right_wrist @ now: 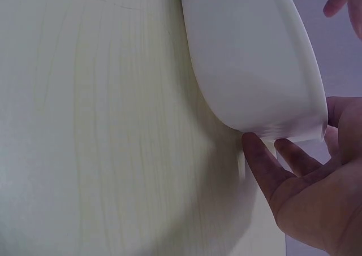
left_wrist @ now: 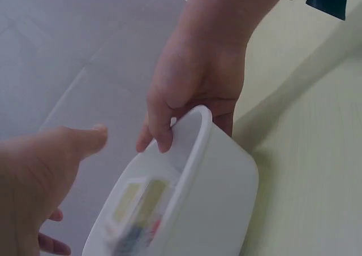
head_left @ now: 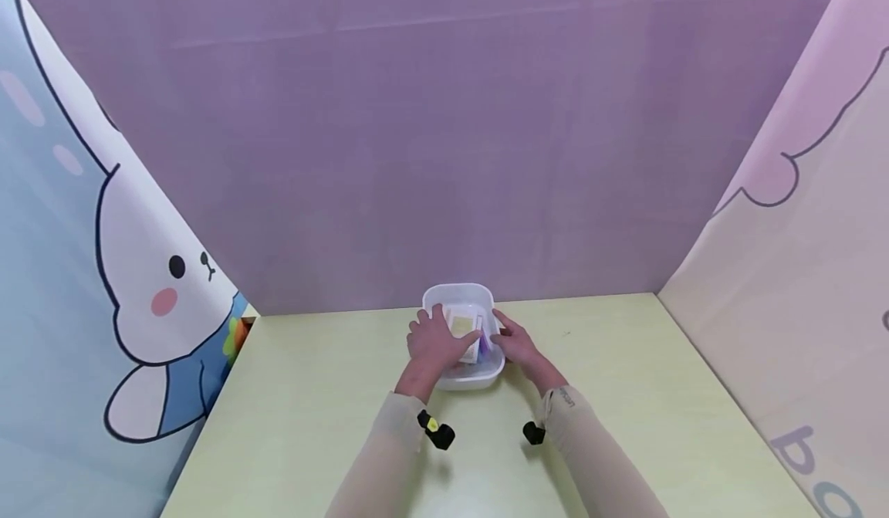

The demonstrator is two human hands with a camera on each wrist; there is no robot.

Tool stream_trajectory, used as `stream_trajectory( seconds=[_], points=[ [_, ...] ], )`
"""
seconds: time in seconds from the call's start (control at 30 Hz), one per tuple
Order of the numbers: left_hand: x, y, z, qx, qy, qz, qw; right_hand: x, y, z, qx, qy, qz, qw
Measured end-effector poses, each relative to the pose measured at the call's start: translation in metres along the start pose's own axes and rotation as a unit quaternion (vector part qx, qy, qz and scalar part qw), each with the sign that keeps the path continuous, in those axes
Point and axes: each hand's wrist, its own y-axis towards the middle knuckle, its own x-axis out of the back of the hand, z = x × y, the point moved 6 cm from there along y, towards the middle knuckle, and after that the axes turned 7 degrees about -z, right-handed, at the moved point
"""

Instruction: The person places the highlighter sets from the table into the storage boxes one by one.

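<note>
A white plastic tub (head_left: 461,294) stands near the back of the table, with a small white-and-yellow packet (head_left: 462,323) and something purple (head_left: 485,340) inside. My right hand (head_left: 519,347) pinches the tub's right side; in the right wrist view its fingertips (right_wrist: 254,146) are at the outer wall, while the thumb hooks over the rim in the left wrist view. Over the tub's left side my left hand (head_left: 434,340) hovers with fingers spread and thumb extended. The left wrist view shows that hand (left_wrist: 45,165) holding nothing, beside the tilted-looking tub wall (left_wrist: 220,194).
The pale yellow table (head_left: 319,410) meets a purple cloth backdrop (head_left: 444,155) just behind the tub. Printed cloth panels, one with a cartoon rabbit (head_left: 160,271), border the left and right sides. Black wrist cameras (head_left: 441,435) hang beneath both sleeves.
</note>
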Motion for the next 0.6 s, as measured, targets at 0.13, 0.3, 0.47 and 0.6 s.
stream_trajectory(
  seconds=[0.13, 0.3, 0.47, 0.6],
  points=[
    [-0.001, -0.002, 0.006, -0.008, 0.004, 0.003, 1.0000, -0.001, -0.003, 0.000, 0.004, 0.005, -0.005, 1.0000],
    [-0.002, -0.005, 0.016, -0.011, -0.012, -0.002, 0.9999, -0.001, -0.004, -0.004, -0.004, -0.003, -0.008, 1.0000],
    [-0.006, -0.007, 0.029, -0.014, -0.030, -0.015, 0.9994, -0.003, -0.002, -0.003, -0.004, -0.003, -0.005, 1.0000],
    [-0.011, -0.008, 0.046, -0.009, -0.053, -0.020, 0.9983, -0.004, -0.001, 0.000, -0.002, -0.009, -0.006, 0.9999]
  ],
)
